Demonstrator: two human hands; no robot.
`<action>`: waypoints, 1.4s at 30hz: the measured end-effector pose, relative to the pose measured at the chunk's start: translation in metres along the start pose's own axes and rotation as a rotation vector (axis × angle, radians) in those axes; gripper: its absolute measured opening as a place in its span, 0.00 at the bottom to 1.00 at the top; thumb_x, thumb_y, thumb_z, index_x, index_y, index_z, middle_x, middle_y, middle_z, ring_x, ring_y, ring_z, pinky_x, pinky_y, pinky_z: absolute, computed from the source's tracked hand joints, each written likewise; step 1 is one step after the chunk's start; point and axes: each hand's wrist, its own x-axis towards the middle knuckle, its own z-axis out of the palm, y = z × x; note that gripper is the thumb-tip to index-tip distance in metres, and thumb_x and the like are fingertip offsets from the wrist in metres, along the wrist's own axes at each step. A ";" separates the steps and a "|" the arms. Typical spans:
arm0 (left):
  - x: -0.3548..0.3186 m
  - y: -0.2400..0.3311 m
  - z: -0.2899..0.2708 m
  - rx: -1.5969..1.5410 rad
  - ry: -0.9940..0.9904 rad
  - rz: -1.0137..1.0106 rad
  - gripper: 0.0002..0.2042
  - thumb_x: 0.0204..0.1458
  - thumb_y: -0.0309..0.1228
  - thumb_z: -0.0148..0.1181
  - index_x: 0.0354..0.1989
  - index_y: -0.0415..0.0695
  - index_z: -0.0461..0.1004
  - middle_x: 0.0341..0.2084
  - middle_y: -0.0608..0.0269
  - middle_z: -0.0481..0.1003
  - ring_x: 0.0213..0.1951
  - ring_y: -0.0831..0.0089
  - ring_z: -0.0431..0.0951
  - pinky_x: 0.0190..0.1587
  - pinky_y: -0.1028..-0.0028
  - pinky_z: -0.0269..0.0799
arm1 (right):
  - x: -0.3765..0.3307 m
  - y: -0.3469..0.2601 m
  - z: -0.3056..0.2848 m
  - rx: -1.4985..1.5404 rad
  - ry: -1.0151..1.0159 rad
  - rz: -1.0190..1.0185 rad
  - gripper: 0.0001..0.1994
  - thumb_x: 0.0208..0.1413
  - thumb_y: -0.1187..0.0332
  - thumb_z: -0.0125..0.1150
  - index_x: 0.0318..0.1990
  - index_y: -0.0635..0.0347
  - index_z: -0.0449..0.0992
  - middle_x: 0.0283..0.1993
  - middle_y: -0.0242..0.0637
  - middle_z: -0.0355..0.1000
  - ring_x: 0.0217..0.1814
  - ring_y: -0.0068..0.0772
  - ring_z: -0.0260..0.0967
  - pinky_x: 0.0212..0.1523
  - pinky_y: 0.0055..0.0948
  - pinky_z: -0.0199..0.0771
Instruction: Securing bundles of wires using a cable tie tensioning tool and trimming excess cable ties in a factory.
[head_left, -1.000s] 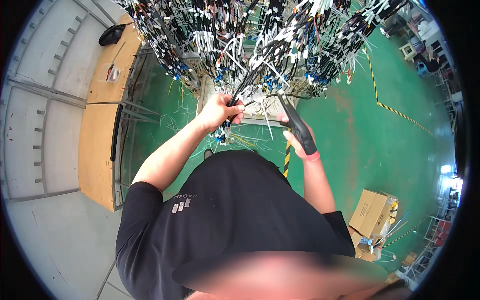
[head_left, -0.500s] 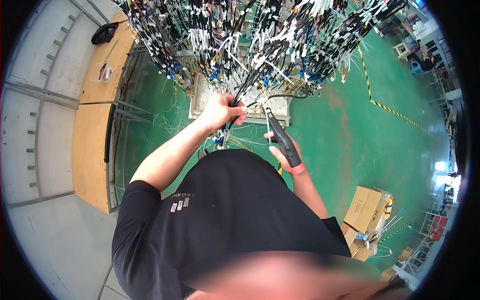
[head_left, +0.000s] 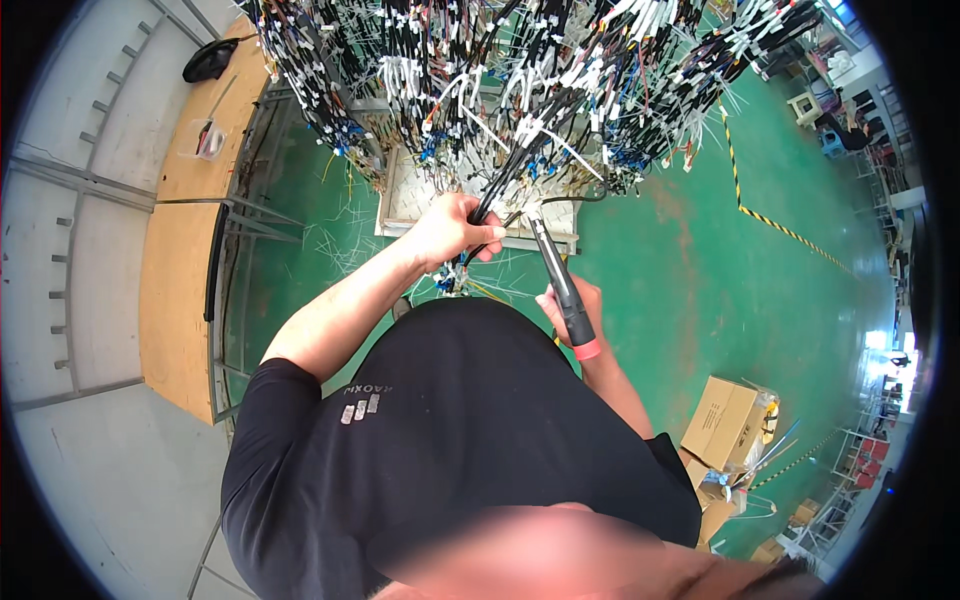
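At twelve o'clock, under hanging wire bundles (head_left: pixel 520 90), the left hand (head_left: pixel 450 232) has its fingers clamped on a black cable (head_left: pixel 497 195). At three o'clock of it, the right hand (head_left: pixel 572 305) grips a black tool (head_left: pixel 560 285), tip touching the cable.

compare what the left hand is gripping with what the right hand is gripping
The left hand is closed around a thin black cable bundle that runs up into the hanging mass of wires. The right hand holds a separate, rigid tool with a black handle and a red end. The bundle is slim and joined to the harness; the tool is thicker and free, its tip pointing up near the bundle. Both are mostly black and slant the same way.
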 end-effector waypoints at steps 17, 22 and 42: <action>0.018 -0.015 0.007 -0.068 -0.063 0.007 0.06 0.59 0.24 0.71 0.41 0.33 0.83 0.29 0.57 0.85 0.28 0.74 0.84 0.35 0.76 0.79 | 0.046 -0.014 0.003 0.582 -0.183 -0.033 0.21 0.58 0.68 0.73 0.56 0.61 0.74 0.70 0.46 0.66 0.70 0.41 0.68 0.68 0.42 0.66; 0.029 -0.024 -0.005 -0.076 -0.027 0.066 0.09 0.64 0.30 0.67 0.44 0.36 0.83 0.37 0.57 0.86 0.35 0.75 0.84 0.41 0.76 0.79 | 0.069 -0.012 0.006 0.685 0.077 -0.213 0.21 0.53 0.73 0.71 0.54 0.62 0.75 0.59 0.41 0.70 0.56 0.37 0.73 0.61 0.38 0.71; 0.029 -0.020 -0.022 0.102 0.206 0.039 0.06 0.58 0.28 0.70 0.36 0.38 0.81 0.23 0.62 0.83 0.15 0.84 0.67 0.18 0.78 0.59 | 0.021 0.035 -0.070 -0.951 0.368 -0.138 0.13 0.59 0.70 0.58 0.51 0.53 0.79 0.55 0.35 0.76 0.69 0.45 0.69 0.77 0.57 0.53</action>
